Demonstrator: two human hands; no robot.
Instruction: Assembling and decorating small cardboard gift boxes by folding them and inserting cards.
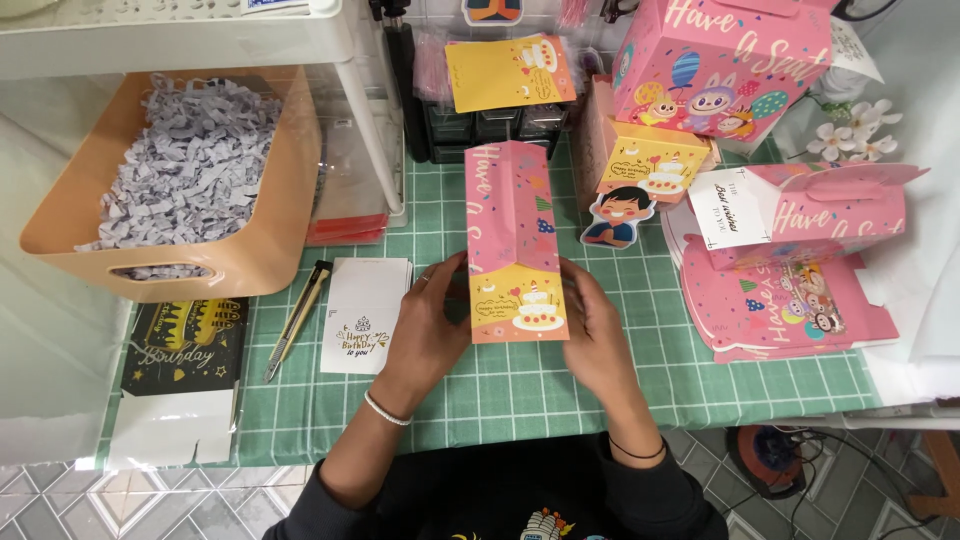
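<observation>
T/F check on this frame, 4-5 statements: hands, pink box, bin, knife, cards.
1. Both hands hold the flat pink box. True: the left hand and the right hand grip its near end from either side.
2. The tan bin holds red ribbon. False: it holds grey shredded paper.
3. The utility knife lies left of the white card. True.
4. The right hand holds the knife. False: the knife lies untouched on the green mat.
5. The black card sits right of the pink box. False: it lies far left, in front of the bin.
</observation>
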